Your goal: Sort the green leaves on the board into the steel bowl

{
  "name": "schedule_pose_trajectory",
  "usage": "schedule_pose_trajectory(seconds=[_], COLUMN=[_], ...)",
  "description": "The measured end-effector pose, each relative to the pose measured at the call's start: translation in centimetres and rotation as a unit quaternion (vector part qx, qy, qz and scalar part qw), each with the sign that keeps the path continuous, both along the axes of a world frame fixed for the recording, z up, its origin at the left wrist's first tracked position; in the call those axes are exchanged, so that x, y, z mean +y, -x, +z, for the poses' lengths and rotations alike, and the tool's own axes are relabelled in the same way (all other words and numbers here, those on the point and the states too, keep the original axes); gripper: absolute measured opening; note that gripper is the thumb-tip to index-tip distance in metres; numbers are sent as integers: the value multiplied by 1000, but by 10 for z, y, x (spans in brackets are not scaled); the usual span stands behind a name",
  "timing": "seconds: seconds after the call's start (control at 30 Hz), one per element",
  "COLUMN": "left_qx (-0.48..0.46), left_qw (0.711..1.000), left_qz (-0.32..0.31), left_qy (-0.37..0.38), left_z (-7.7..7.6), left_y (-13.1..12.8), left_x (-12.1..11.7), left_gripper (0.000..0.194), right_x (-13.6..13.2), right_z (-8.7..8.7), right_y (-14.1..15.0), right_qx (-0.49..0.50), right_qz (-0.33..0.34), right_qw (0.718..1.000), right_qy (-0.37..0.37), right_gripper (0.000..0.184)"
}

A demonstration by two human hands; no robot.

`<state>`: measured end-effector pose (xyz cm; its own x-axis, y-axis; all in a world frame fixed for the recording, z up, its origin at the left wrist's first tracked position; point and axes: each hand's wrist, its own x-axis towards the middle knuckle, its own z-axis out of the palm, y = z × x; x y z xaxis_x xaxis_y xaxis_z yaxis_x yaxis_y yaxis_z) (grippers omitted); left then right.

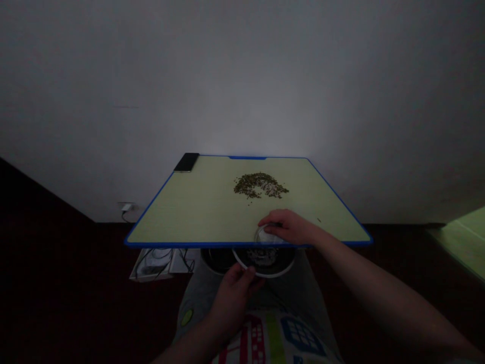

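A pale green table (197, 212) with a blue edge stands against a white wall. A heap of small greenish-brown grains (259, 184) lies on its far middle. My right hand (290, 226) rests at the table's near edge, fingers curled round a small clear round container (265, 235). Just below the edge, my left hand (233, 293) grips the rim of a dark bowl with a white rim (265, 263), which holds some grains.
A dark phone (186, 162) lies at the table's far left corner. A second dark bowl (217, 259) sits under the table edge. White boxes and cables (157, 260) lie on the floor to the left. A plug (127, 207) is in the wall.
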<state>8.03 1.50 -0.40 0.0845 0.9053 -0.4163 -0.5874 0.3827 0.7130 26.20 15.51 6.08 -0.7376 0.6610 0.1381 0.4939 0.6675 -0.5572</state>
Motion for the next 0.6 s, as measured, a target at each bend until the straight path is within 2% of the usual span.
schedule_pose_trajectory(seconds=[0.13, 0.27, 0.37, 0.6], left_qx=[-5, -11, -2, -2], left_qw=[1000, 1000, 1000, 1000], left_qz=[-4, 3, 1, -11], left_qy=[-3, -7, 3, -5], left_z=[-1, -3, -4, -7], left_y=[-1, -1, -1, 0], left_x=[1, 1, 0, 0], left_gripper=[23, 26, 29, 22], right_x=[-14, -25, -23, -5], right_z=[2, 2, 0, -3], right_y=[-2, -5, -8, -13], right_qx=[-18, -13, -11, 4], right_qz=[26, 26, -18, -143], right_qw=[998, 997, 997, 987], right_qy=[-55, -70, -74, -69], right_gripper=[29, 28, 28, 29])
